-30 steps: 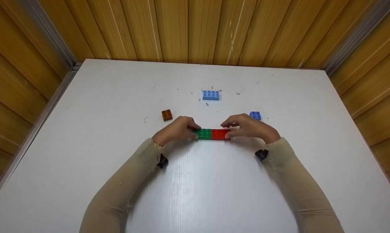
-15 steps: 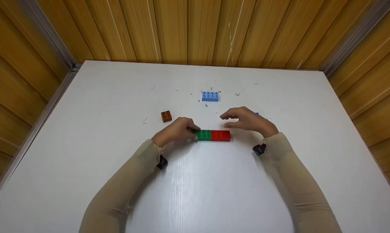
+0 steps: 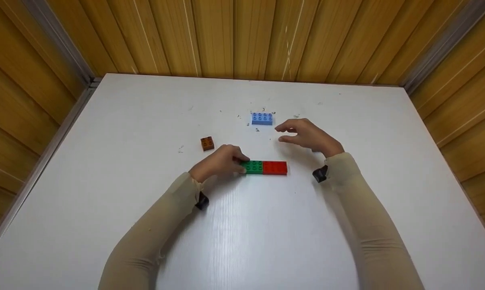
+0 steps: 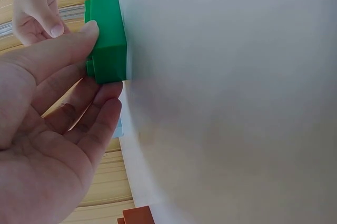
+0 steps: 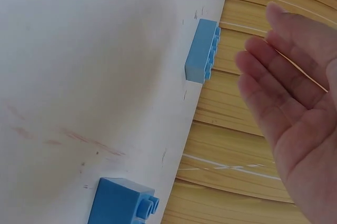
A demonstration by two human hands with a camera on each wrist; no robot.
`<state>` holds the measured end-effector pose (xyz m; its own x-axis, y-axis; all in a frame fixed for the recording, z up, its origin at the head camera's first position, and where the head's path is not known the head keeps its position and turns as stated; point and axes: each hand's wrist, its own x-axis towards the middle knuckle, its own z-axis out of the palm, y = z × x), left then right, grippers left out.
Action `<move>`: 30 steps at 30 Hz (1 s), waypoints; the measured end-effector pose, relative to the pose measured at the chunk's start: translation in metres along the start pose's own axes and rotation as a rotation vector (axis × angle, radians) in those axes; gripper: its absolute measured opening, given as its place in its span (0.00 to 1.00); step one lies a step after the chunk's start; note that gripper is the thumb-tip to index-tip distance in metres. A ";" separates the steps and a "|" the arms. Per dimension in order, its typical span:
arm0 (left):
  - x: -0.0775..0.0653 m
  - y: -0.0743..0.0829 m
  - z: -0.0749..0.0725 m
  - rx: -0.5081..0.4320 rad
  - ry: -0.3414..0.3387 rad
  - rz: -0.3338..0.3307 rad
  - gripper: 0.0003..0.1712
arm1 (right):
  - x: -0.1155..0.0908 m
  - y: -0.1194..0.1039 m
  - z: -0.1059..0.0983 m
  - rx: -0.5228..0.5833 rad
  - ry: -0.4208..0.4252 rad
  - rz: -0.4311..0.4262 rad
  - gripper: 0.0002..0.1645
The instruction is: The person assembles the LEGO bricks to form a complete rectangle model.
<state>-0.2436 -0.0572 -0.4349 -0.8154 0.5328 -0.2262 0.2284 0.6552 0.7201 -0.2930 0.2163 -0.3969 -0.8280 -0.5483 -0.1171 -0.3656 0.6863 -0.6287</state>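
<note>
My left hand (image 3: pixel 222 161) holds the left end of a green toy building brick (image 3: pixel 254 167), thumb on its near side and fingers at its far side. A red toy brick (image 3: pixel 275 168) sits end to end with the green one on the white table. My right hand (image 3: pixel 308 136) holds nothing; its fingers are apart and relaxed above the table. Just beyond its fingertips lies a light blue brick (image 3: pixel 262 119), long and studded. In the right wrist view, the same light blue brick (image 5: pixel 201 51) stands ahead of the open fingers.
A small brown brick (image 3: pixel 207 143) lies left of centre, beyond my left hand. Another small blue brick (image 5: pixel 118 203) stands low in the right wrist view, mostly hidden under my right hand in the head view. Wooden panels (image 3: pixel 250 38) rise behind the table's far edge.
My right hand has let go of the red brick and moved away across the table, toward the light blue brick. The left hand stays on the green brick.
</note>
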 end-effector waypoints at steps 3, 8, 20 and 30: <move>0.000 -0.001 0.000 -0.001 0.003 0.013 0.21 | 0.006 0.001 -0.002 -0.016 0.017 -0.007 0.25; 0.000 0.000 -0.001 -0.002 0.000 0.012 0.20 | 0.017 0.003 -0.002 -0.005 0.025 0.040 0.26; 0.001 0.000 0.000 -0.024 -0.003 -0.022 0.21 | 0.036 0.008 -0.001 0.013 0.028 0.091 0.28; 0.000 0.000 -0.002 -0.015 -0.008 0.006 0.21 | 0.053 0.009 0.001 0.030 0.030 0.105 0.27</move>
<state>-0.2448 -0.0576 -0.4336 -0.8094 0.5415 -0.2270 0.2255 0.6437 0.7313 -0.3398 0.1933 -0.4094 -0.8736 -0.4594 -0.1606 -0.2639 0.7245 -0.6367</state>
